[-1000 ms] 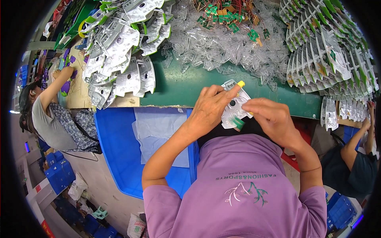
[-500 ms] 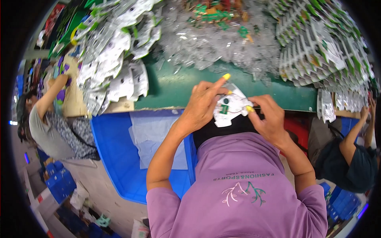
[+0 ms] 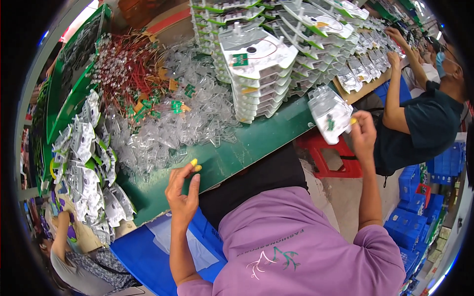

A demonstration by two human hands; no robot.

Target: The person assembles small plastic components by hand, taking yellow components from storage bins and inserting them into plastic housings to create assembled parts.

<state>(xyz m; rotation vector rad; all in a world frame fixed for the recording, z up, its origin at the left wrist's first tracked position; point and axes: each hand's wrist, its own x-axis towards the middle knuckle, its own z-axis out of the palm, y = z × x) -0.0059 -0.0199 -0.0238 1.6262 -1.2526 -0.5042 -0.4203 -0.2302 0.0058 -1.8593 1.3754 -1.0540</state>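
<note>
My right hand [image 3: 364,135] is closed on the edge of a white plastic housing [image 3: 328,111], holding it up off the bench at the right. A small green circuit board [image 3: 330,122] is fitted on the housing, which is slightly blurred. My left hand [image 3: 182,193] is over the front edge of the green bench [image 3: 212,165]. Its thumb and fingers are apart with nothing between them. Yellow covers sit on fingertips of both hands. Beside the raised housing stands a tall stack of similar housings [image 3: 260,101] with green rims.
Clear plastic pieces [image 3: 197,116] heap across the bench, near red-wired parts [image 3: 131,64]. More housings [image 3: 89,182] pile at the left. A blue bin [image 3: 148,254] is below the bench edge, a red stool [image 3: 333,158] to the right. Co-workers [image 3: 419,118] sit on both sides.
The view has swung to the right. My left hand has let go of the housing, and my right hand has carried it rightward toward the stacks.
</note>
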